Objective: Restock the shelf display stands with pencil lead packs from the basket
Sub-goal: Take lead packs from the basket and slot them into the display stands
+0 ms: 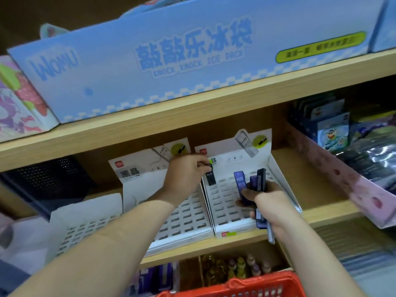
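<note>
Two white slotted display stands sit side by side on the middle wooden shelf, the left stand (182, 217) and the right stand (227, 202). My left hand (184, 174) pinches a black lead pack (210, 177) marked 0.5 at the top left corner of the right stand. My right hand (265, 202) grips a bunch of purple and dark lead packs (252, 185) in front of the right stand; one reads HB 0.5. The red basket (246, 286) shows at the bottom edge.
A big blue ice pack box (150, 67) fills the upper shelf. A third white slotted stand (85, 230) lies lower left beside a black mesh basket (42, 179). A pink tray (353, 185) with card packs stands right. Small bottles (235, 266) sit on the shelf below.
</note>
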The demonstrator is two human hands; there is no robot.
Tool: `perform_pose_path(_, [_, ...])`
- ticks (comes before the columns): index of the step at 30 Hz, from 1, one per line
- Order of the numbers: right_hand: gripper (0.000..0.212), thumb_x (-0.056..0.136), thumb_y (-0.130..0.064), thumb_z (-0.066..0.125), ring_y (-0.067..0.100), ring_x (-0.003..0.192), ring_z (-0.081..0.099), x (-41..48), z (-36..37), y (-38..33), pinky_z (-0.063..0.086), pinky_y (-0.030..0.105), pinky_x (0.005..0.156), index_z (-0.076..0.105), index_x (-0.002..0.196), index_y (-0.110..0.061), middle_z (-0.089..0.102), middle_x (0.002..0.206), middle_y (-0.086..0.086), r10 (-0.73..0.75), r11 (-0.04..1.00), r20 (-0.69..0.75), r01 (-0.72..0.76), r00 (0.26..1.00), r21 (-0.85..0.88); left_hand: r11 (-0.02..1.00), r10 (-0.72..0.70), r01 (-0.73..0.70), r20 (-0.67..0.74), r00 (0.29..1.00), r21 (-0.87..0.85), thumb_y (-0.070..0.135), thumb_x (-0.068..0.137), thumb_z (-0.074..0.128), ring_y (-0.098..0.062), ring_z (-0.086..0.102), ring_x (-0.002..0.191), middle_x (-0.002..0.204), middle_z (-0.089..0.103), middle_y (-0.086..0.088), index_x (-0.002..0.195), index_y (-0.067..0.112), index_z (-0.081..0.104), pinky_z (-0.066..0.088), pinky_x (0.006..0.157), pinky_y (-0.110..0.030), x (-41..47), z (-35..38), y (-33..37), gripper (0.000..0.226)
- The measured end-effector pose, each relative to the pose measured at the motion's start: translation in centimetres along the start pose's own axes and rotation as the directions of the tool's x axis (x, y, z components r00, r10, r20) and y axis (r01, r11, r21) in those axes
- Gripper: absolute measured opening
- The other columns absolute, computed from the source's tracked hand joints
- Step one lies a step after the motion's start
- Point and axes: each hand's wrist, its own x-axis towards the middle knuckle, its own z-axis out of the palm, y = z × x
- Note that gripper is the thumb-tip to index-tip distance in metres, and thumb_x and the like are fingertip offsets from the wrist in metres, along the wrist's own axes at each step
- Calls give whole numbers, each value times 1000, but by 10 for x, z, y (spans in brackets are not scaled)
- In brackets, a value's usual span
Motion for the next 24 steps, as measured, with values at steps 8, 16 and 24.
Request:
perform_pose_path(8, [7,91,-3,65,9,51,68,-5,-3,-3,42,19,37,62,96,-6,72,92,15,-1,999,12,0,1000,34,997,16,-16,1,1000,77,20,87,68,0,59,79,101,73,3,106,17,73,42,77,-8,-1,1,2,20])
perform_pose_path(16, [10,88,-7,70,17,65,70,-4,-9,-4,44,23,43,66,96,-8,75,83,12,31,993,42,-26,999,-113,1000,-13,13,-6,1000,-9,18,85,70,7,55,73,94,71,6,101,17,74,39,72,-2,-2,6,1,17])
perform_pose_path(24, [19,87,-10,72,12,48,56,-6,-14,-2,46,22,44,65,101,0,72,96,25,42,999,81,-40,996,-30,860,233,-261,118,965,439,10,88,61,-23,56,100,104,70,-3,106,17,74,51,84,-35,-7,16,-6,23])
